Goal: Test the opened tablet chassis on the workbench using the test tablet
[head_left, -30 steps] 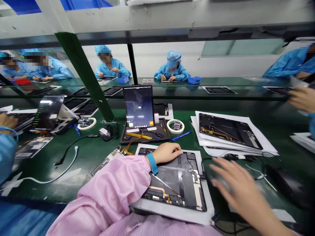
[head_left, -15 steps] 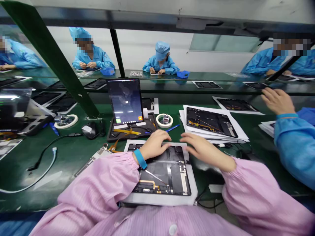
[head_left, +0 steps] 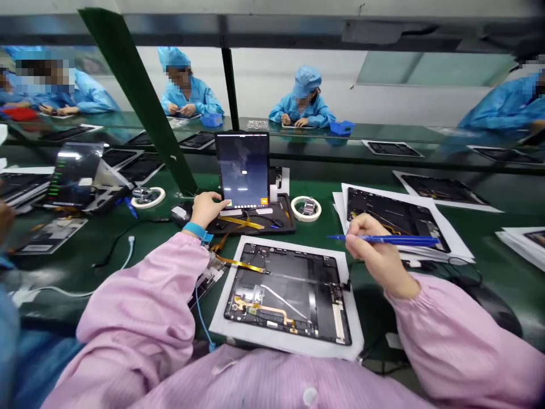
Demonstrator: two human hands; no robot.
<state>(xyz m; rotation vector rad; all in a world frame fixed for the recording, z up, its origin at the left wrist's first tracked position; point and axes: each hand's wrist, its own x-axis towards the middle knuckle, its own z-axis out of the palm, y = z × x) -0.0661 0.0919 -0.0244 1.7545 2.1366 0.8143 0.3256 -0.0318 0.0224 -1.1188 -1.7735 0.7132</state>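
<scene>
My left hand [head_left: 208,209] reaches to the upright tablet screen [head_left: 243,170], a fingertip at its lower left corner by a small green icon. It holds nothing, and some of its fingers are hidden. My right hand [head_left: 374,253] pinches a slim blue pointed tool [head_left: 404,241] above the table, tip toward the left; I cannot tell whether it is a pen or tweezers. Between my arms an opened tablet housing [head_left: 285,289] lies on a white sheet [head_left: 355,341]. An orange flex cable [head_left: 242,264] runs from its left side toward the screen's stand.
A roll of tape [head_left: 305,218] with a metal piece inside stands right of the screen. Another opened tablet housing [head_left: 383,204] lies on white sheets at right. A black mouse [head_left: 181,213], a pale cable [head_left: 128,255] and a green post [head_left: 140,96] are at left. Co-workers sit across the bench.
My left hand has moved from the housing to the screen. My right hand has picked up the blue tool. The orange cable now reaches onto the housing, and the view has turned left.
</scene>
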